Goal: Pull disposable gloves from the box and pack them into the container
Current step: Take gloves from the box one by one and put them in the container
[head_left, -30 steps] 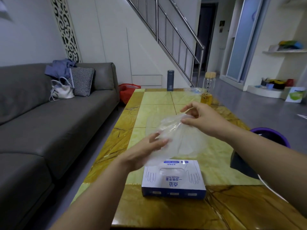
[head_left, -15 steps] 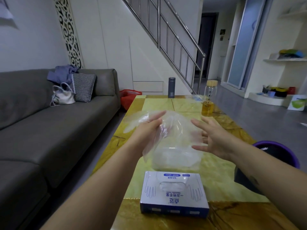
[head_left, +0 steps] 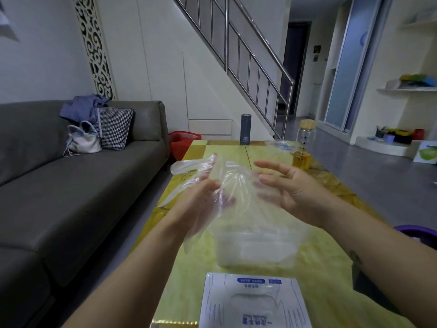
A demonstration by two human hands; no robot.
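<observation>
Bunching glove point(head_left: 236, 183) over container point(head_left: 255, 256): our left hand point(head_left: 201, 200) grips it, right hand point(head_left: 293, 190) spread open, empty. We should fold it compact, then press flat.

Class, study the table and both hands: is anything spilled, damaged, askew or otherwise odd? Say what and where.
Nothing stands out. The left hand grips a crumpled clear glove above the container, which stands upright on the table beyond the glove box. The right hand is open. No spill or tear shows.
</observation>
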